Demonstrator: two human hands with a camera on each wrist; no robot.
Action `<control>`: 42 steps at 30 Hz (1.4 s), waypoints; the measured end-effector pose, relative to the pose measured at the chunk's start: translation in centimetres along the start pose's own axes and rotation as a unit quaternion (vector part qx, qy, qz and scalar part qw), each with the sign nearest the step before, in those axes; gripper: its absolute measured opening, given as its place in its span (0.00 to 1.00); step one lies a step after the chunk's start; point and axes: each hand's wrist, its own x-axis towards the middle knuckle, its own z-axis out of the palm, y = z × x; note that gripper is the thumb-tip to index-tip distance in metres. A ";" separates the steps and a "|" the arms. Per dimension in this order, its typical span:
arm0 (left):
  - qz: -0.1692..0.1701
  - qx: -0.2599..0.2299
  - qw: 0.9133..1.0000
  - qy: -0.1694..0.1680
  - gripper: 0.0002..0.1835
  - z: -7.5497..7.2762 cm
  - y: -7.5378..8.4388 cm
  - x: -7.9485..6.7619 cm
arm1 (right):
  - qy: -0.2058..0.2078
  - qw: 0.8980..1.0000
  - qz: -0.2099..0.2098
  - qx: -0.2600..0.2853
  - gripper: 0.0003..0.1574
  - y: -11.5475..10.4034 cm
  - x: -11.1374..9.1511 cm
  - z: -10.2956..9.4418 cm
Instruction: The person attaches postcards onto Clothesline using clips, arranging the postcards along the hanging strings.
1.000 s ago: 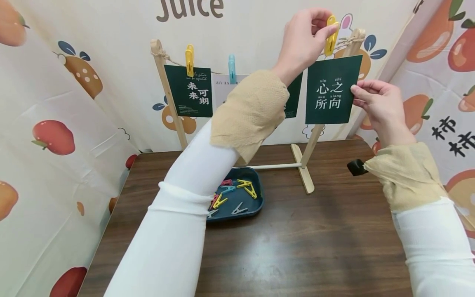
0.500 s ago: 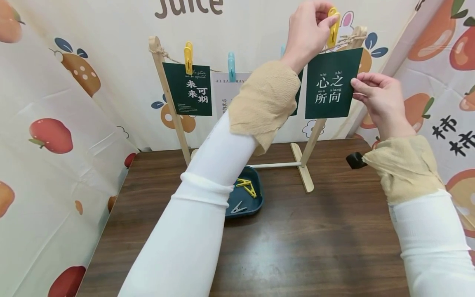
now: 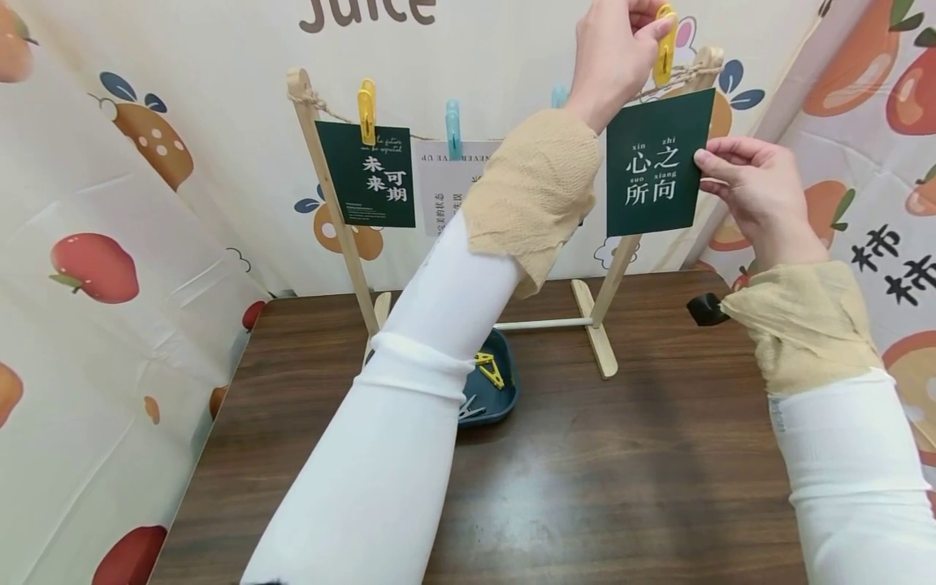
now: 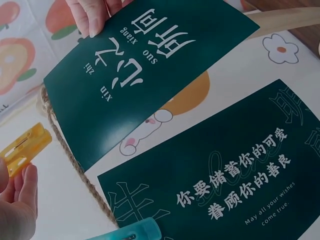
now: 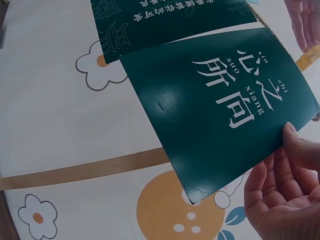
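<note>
My left hand (image 3: 614,53) pinches a yellow clothespin (image 3: 664,47) above the right part of the twine. In the left wrist view the clothespin (image 4: 27,146) is apart from the card and the twine (image 4: 70,155). My right hand (image 3: 760,191) pinches the right edge of a dark green card (image 3: 651,215) with white characters. The card's top edge lies along the twine. Beside it, another green card (image 4: 235,165) hangs by a blue clothespin (image 4: 132,231); my left arm mostly hides that card in the head view.
The wooden rack (image 3: 325,187) stands at the back of the brown table (image 3: 585,471). On its left hang a green card (image 3: 366,183) under a yellow clothespin (image 3: 366,112) and a white card (image 3: 431,175) under a blue one (image 3: 453,130). Behind my left arm, a dark blue tray (image 3: 510,394) holds clothespins.
My left hand with the yellow clothespin has shifted slightly up and right in the head view. The green card and my right hand have risen a little there; both grips stay the same.
</note>
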 end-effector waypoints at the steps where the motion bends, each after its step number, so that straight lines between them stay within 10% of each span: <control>1: 0.002 -0.001 1.000 0.000 0.14 0.1 0.0 0.1 | 0.000 1.000 -0.001 0.001 0.12 0.0 0.0 0.1; 21: 0.000 0.005 1.000 -0.013 0.11 -2.7 3.0 -5.0 | -0.041 0.999 0.002 0.018 0.07 -0.5 0.4 -0.2; 33: 0.010 0.002 1.000 -0.001 0.10 0.2 0.3 -0.3 | -0.022 0.999 -0.008 0.028 0.06 -0.8 0.5 0.2; 42: 0.011 -0.005 1.000 0.014 0.08 -0.5 0.5 -1.5 | -0.028 0.998 -0.016 0.045 0.08 -0.5 0.6 0.3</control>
